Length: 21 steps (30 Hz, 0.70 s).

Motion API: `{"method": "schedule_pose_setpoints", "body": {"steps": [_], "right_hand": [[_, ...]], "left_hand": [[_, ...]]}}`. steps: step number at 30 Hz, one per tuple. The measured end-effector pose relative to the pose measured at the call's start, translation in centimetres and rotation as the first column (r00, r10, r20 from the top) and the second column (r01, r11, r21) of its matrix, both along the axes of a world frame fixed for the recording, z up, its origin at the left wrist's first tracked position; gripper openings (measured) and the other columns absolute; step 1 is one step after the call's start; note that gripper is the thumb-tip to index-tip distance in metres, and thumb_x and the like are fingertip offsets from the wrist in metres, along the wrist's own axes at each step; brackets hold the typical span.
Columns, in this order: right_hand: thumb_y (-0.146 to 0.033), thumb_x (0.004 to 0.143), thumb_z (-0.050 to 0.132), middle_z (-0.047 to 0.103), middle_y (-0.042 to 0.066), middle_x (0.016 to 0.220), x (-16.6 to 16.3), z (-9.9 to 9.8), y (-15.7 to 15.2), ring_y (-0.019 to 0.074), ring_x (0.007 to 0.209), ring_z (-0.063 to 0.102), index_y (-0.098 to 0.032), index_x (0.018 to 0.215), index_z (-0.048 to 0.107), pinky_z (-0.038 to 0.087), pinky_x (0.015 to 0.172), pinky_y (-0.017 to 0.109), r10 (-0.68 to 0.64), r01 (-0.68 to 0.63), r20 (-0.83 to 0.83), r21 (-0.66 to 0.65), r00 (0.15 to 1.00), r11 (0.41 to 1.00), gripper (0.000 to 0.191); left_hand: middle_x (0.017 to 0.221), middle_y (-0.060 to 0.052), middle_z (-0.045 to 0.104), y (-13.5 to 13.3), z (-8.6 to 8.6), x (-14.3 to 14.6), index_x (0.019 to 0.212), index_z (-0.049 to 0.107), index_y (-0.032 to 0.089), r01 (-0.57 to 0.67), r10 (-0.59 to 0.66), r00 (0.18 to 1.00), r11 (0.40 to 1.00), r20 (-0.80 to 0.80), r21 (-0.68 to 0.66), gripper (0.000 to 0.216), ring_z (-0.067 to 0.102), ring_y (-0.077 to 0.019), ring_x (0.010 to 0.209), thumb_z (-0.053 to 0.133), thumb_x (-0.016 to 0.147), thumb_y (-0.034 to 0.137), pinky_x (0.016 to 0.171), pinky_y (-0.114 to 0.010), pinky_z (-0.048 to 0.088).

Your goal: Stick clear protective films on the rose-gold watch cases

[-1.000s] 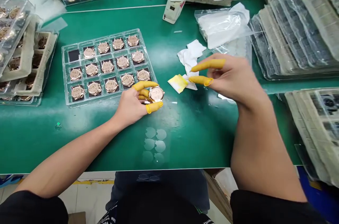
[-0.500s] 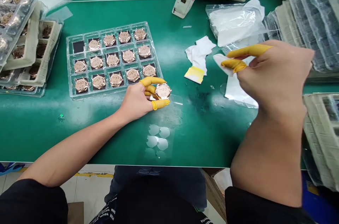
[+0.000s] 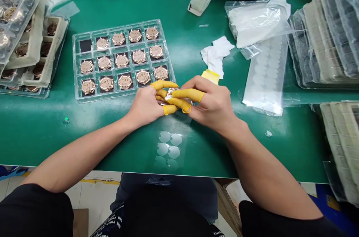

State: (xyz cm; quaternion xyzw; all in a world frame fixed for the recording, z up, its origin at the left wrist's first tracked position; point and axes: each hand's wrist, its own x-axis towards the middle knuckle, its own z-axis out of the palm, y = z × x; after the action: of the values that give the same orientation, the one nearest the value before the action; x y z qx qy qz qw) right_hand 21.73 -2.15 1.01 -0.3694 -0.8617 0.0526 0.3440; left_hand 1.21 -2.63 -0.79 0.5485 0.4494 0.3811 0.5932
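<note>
Head view. Left hand clenched on a round rose-gold watch case, fingers wrapped about its edge. Right hand also grasping it from the other side, yellow finger cots lying across its face. Case held between the hands at lower centre, just beside the lower right corner of a clear plastic tray (only a sliver shows, with a whitish glint; cause hidden).

Tray holds rows of similar watch cases, faces up. Crumpled white wipes and a yellow-stained wipe lie just above the right hand. Right of these, a strip of clear film carrying round pieces. Round film discs sit on the green bench mat below the hands. Stacked trays at left edge.
</note>
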Motion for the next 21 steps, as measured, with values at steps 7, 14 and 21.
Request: {"method": "schedule_pose_setpoints", "body": {"steps": [7, 14, 21], "right_hand": [[-0.031, 0.098, 0.067, 0.072, 0.004, 0.086, 0.7, -0.2, 0.7, 0.0143, 0.068, 0.062, -0.025, 0.097, 0.078, 0.041, 0.059, 0.029, 0.027, -0.025, 0.019, -0.072, 0.999, 0.997, 0.012], [-0.04, 0.097, 0.071, 0.07, 0.005, 0.08, 0.9, -0.2, 1.5, 0.0168, 0.066, 0.06, -0.025, 0.09, 0.078, 0.044, 0.059, 0.033, -0.019, 0.008, -0.084, -0.127, 0.996, 0.992, 0.018], [-0.045, 0.101, 0.067, 0.071, 0.006, 0.083, 0.8, -0.3, 1.5, 0.0173, 0.068, 0.062, -0.025, 0.093, 0.078, 0.047, 0.06, 0.032, 0.011, -0.022, -0.083, -0.139, 0.997, 0.99, 0.024]], "left_hand": [[0.085, 0.0, 0.078, -0.2, 0.2, 0.2, 0.121, 0.075, 0.016, -0.044, 0.044, 0.999, 0.999, -0.027, 0.0, 0.058, 0.071, -0.01, 0.071, 0.085, 0.064, 0.019, 0.068, -0.02, 0.059], [0.082, 0.0, 0.077, -0.4, 0.1, 0.3, 0.121, 0.075, 0.016, -0.064, 0.064, 0.998, 0.998, -0.018, -0.008, 0.057, 0.071, -0.0101, 0.07, 0.087, 0.065, 0.022, 0.069, -0.02, 0.06], [0.087, -0.001, 0.079, -0.4, 0.0, 0.3, 0.123, 0.075, 0.016, -0.048, 0.048, 0.999, 0.999, -0.002, -0.017, 0.058, 0.074, -0.0118, 0.073, 0.088, 0.066, 0.022, 0.072, -0.022, 0.062]]}}
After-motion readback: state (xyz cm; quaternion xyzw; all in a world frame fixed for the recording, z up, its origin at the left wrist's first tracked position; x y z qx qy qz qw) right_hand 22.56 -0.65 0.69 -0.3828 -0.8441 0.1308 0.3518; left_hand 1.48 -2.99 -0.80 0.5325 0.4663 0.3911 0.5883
